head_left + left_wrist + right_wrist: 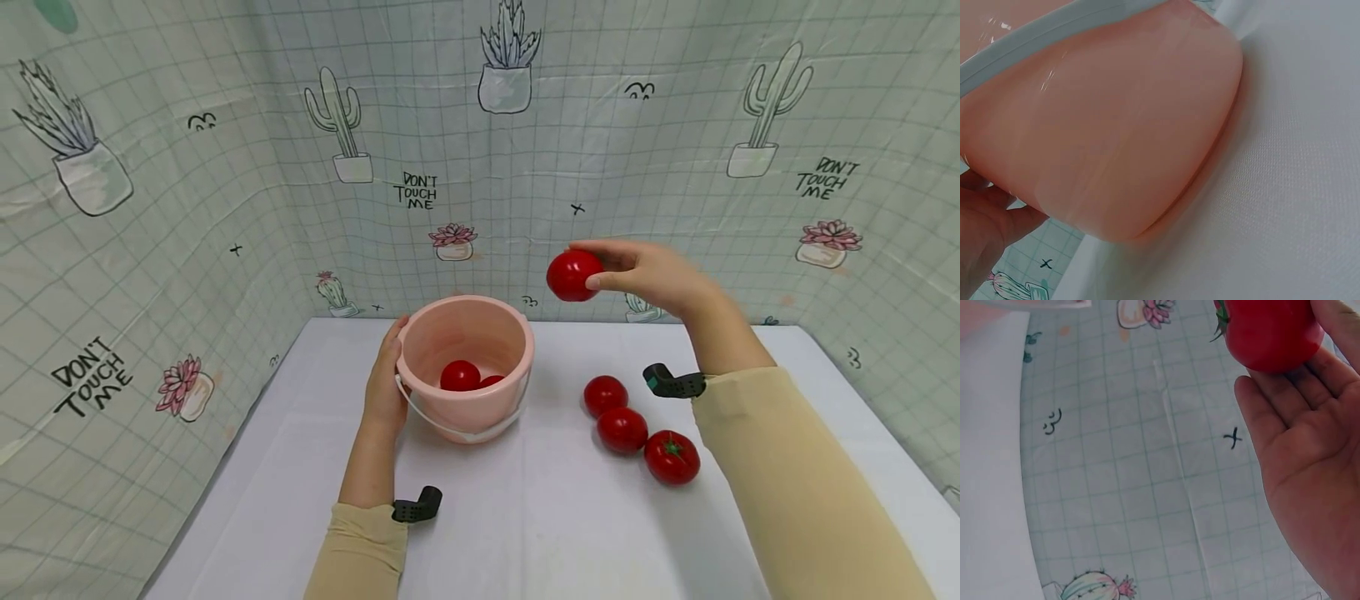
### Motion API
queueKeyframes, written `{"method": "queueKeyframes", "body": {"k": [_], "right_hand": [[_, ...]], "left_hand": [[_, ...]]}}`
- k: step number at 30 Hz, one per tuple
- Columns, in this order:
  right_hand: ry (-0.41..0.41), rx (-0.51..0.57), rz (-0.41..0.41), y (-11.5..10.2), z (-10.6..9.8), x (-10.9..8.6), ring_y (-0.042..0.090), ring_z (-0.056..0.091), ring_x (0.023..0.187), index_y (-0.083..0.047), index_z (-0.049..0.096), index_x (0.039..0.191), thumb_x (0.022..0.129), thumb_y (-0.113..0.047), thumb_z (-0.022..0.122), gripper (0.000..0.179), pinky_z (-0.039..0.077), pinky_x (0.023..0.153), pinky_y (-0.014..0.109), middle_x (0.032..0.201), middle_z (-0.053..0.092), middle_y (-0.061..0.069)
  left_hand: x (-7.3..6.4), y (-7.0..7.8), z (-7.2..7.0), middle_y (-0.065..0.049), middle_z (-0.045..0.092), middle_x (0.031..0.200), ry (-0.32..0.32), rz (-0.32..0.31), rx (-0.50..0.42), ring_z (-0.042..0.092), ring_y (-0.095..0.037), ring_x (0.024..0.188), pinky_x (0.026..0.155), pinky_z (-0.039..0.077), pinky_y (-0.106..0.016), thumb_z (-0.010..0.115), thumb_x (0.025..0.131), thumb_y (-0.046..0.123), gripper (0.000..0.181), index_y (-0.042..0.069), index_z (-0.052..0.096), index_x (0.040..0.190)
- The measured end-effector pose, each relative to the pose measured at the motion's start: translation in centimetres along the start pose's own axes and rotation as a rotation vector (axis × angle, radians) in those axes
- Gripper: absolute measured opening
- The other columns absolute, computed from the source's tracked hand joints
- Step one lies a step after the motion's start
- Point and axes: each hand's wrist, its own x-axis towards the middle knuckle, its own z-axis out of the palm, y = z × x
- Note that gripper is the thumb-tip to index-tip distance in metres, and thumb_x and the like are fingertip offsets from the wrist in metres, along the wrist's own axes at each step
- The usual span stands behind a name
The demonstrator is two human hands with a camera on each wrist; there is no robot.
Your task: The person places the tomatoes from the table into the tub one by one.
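Note:
With its fingers against the outside wall, my left hand (386,383) rests on the left side of a pink bucket (480,408); part of that hand is hidden behind it in the left wrist view. A white handle (472,436) hangs across the bucket's front. Inside lie a red tomato (460,375) and part of another. My right hand (652,271) holds a tomato (573,276) between thumb and fingers, raised above the table to the right of the bucket. Its green stem shows in the right wrist view.
Three tomatoes (622,430) lie close together on the white table (555,533), right of the bucket and near the right forearm. Behind and at both sides hangs a checked cloth (645,192) with drawn cacti. Black straps with small devices sit on both wrists.

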Motion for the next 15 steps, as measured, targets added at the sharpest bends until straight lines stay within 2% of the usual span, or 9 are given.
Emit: {"method": "queueKeyframes", "body": {"k": [7,15], "right_hand": [[-0.07,0.008,-0.052,-1.1,1.5,2.0,0.022,0.052,0.128,-0.038,0.053,0.141,0.086,-0.047,0.073,0.059,0.041,0.108,0.055,0.137,0.06,0.0],[-0.162,0.045,-0.075,-2.5,3.5,3.8,0.021,0.051,0.13,-0.036,0.055,0.139,0.086,-0.043,0.074,0.056,0.036,0.112,0.057,0.138,0.06,-0.004]], "left_hand": [[-0.1,0.1,0.1,0.019,0.041,0.152,0.008,0.005,0.004,0.033,-0.013,0.143,0.116,0.032,-0.055,0.037,0.1,0.054,0.042,0.051,0.042,0.142],[-0.1,0.0,0.1,0.017,0.044,0.149,-0.006,0.04,0.0,0.037,-0.012,0.141,0.114,0.037,-0.051,0.037,0.101,0.053,0.042,0.049,0.042,0.143]]}}
